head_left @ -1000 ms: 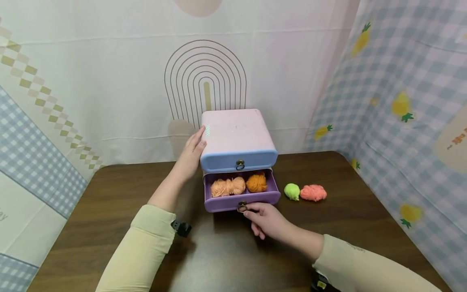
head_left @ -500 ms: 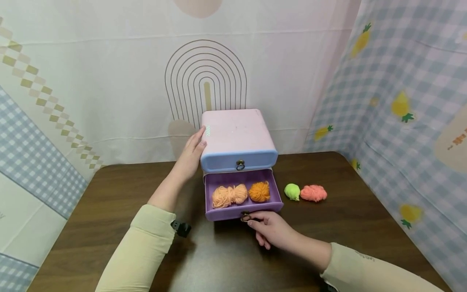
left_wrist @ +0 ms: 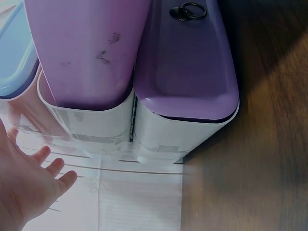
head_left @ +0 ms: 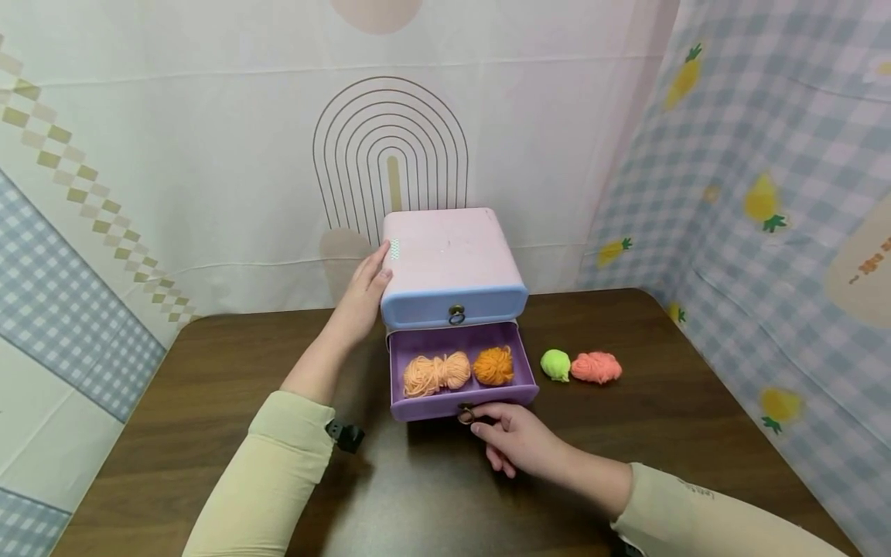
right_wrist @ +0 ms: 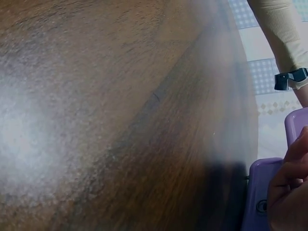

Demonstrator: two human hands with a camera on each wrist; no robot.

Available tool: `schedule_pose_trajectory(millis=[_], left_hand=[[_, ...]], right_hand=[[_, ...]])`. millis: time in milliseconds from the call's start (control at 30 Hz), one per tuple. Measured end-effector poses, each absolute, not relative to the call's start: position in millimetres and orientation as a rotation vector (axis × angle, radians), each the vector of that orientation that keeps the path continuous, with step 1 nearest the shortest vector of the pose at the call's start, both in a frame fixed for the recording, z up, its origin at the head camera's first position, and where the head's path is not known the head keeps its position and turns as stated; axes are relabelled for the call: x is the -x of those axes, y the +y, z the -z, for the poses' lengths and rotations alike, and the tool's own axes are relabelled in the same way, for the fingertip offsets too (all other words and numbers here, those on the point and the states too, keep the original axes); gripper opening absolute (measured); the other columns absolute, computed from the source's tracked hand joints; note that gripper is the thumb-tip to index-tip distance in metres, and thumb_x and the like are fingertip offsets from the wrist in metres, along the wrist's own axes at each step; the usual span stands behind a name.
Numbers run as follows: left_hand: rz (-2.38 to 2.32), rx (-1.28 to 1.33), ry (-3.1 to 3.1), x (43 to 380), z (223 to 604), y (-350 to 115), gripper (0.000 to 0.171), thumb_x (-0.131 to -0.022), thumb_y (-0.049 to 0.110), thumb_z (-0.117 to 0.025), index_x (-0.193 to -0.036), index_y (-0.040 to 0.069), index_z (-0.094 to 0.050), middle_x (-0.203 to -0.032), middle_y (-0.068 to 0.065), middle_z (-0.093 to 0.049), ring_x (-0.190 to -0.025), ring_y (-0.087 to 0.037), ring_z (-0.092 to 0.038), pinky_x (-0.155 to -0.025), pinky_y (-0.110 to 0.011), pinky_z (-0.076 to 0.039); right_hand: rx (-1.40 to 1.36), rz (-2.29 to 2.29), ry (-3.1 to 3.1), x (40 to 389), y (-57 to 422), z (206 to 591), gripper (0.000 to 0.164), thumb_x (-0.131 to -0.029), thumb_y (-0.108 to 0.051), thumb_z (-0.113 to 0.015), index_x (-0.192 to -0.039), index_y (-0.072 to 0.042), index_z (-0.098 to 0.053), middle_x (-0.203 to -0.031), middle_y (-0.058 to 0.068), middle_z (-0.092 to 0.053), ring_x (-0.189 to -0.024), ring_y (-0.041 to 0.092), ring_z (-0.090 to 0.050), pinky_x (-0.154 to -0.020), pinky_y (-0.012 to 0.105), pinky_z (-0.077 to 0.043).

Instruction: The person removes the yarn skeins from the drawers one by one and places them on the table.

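Observation:
A small chest of drawers with a pale pink top (head_left: pixel 448 249) stands on the table. Its middle purple drawer (head_left: pixel 421 408) is pulled out, holding a peach skein of yarn (head_left: pixel 436 375) and an orange ball of yarn (head_left: pixel 494 366). My right hand (head_left: pixel 520 439) pinches that drawer's ring pull (head_left: pixel 465 416) between thumb and finger. Against the chest's left side rests my left hand (head_left: pixel 358 303), fingers extended. The left wrist view shows the left hand (left_wrist: pixel 33 185) with spread fingers beside the casing, and a lower purple drawer (left_wrist: pixel 187 62) that is closed.
To the chest's right, a lime green ball of yarn (head_left: pixel 554 365) touches a coral skein of yarn (head_left: pixel 596 367) on the brown table (head_left: pixel 237 371). The closed blue top drawer (head_left: pixel 418 309) sits above the pulled-out one. Patterned cloth (head_left: pixel 244 155) hangs behind and at the sides.
My right hand has drawn the middle drawer farther out toward me, with the yarn in it; over the last half second it holds still. The left hand has stayed on the chest.

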State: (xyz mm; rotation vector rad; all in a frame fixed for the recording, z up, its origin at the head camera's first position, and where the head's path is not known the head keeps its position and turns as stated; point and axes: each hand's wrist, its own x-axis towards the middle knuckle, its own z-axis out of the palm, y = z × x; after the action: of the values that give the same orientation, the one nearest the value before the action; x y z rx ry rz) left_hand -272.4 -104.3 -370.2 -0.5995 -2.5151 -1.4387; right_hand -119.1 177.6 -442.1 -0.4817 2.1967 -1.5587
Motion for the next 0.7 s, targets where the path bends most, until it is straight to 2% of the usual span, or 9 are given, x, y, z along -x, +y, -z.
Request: schedule_pose_trajectory(millis=[267,700], left_hand=[[1.443,0.592,-2.514,274,372,-104,0.058,-0.106,0.045,-0.032,-0.160,0.027,-0.022,-0.162,-0.008,-0.023,-0.149,-0.030,-0.017,-0.118,-0.055,-0.015],[1.454,0.595,-2.509,273,371,-104,0.058,-0.106,0.045,-0.032,-0.160,0.027,-0.022,-0.163,-0.008,-0.022,-0.149,-0.031,-0.016,-0.118,-0.056,-0.015]], right_hand=[[0.460,1.491,2.234,115,186,439,0.039,-0.102,-0.024,-0.057,-0.132,0.002,-0.056,-0.056,0.004,-0.059,-0.039,0.013,-0.049,-0.040,0.032,-0.045],[0.441,1.498,2.315,109,197,428,0.033,-0.099,-0.029,-0.062,-0.123,-0.005,-0.064,-0.055,0.004,-0.055,-0.040,0.014,-0.048,-0.041,0.037,-0.049]])
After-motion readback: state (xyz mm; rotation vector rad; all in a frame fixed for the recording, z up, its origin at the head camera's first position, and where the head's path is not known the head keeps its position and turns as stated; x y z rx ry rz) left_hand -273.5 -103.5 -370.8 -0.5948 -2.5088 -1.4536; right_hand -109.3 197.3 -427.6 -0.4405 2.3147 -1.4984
